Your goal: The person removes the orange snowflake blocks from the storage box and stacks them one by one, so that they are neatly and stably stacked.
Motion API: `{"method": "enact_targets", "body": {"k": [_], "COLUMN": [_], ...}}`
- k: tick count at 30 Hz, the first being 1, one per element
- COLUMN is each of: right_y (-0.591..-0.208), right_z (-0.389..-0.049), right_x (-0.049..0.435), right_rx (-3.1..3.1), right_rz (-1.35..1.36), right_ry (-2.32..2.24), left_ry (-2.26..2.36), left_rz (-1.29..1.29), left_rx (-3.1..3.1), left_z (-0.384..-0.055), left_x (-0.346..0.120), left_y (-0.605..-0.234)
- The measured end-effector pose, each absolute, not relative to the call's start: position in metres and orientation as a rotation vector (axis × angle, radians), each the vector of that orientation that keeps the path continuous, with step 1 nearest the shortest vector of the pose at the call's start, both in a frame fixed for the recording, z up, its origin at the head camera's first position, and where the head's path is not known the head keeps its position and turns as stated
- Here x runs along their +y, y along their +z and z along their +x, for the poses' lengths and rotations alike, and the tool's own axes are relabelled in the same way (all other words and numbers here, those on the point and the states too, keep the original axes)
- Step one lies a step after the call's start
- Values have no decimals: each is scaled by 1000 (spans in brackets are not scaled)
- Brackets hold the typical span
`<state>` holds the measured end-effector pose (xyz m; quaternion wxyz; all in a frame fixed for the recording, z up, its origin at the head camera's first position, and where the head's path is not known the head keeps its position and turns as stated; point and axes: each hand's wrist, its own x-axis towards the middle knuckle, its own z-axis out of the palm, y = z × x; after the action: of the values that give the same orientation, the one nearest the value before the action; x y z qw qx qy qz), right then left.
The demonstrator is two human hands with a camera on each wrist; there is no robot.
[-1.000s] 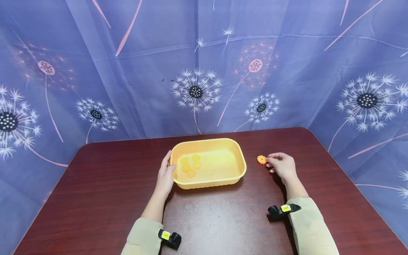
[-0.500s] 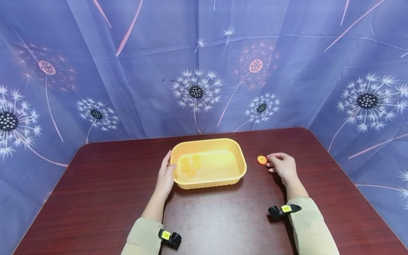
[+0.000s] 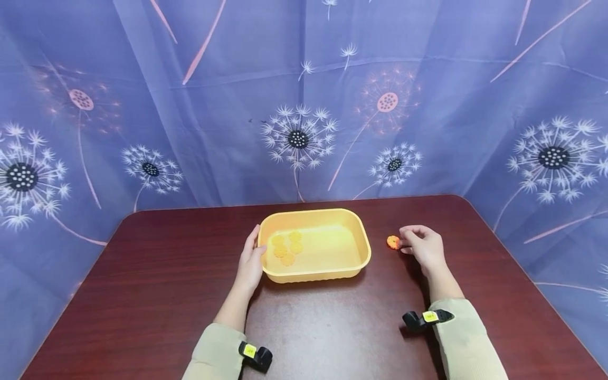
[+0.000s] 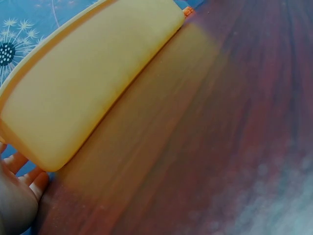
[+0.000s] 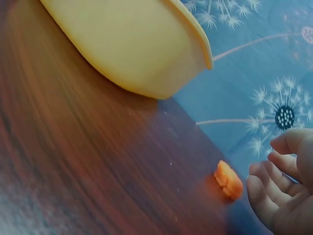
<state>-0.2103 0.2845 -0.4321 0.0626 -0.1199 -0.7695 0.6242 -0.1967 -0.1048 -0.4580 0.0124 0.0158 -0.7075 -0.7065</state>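
A yellow plastic basin (image 3: 328, 273) stands on the table, with several scalloped orange slices (image 3: 287, 259) lying flat at its left end. My left hand (image 3: 250, 264) holds the basin's left side, thumb over the rim and fingers along the outside wall. To the right of the basin sits one small orange piece with a wavy edge (image 5: 228, 181), carrot-like in colour. Beside it my right hand (image 3: 426, 250) keeps its fingers loosely bent. In the right wrist view a narrow gap separates those fingertips from the piece, and nothing shows between them.
The dark red-brown wooden table (image 3: 157, 285) has rounded far corners. A blue-purple curtain with dandelion print (image 3: 228, 132) hangs behind it and at both sides. Black straps with yellow labels (image 3: 429, 316) sit over the light sleeves.
The head view has shifted slightly. My right fingertips now cover part of the orange piece's right side in that view. My left hand keeps its hold on the basin.
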Motion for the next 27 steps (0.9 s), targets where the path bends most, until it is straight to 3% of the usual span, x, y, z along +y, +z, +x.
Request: {"method": "enact_targets", "body": {"k": [27], "right_y": [-384], "right_z": [-228], "right_x": [229], "right_rx": [-2688], "right_rz": [214], "right_ry": [1454], "left_ry": [-2182], "left_rz": [54], "left_rx": [-2211], "left_z": [-197], "left_x": [-105], "left_y": [-457]}}
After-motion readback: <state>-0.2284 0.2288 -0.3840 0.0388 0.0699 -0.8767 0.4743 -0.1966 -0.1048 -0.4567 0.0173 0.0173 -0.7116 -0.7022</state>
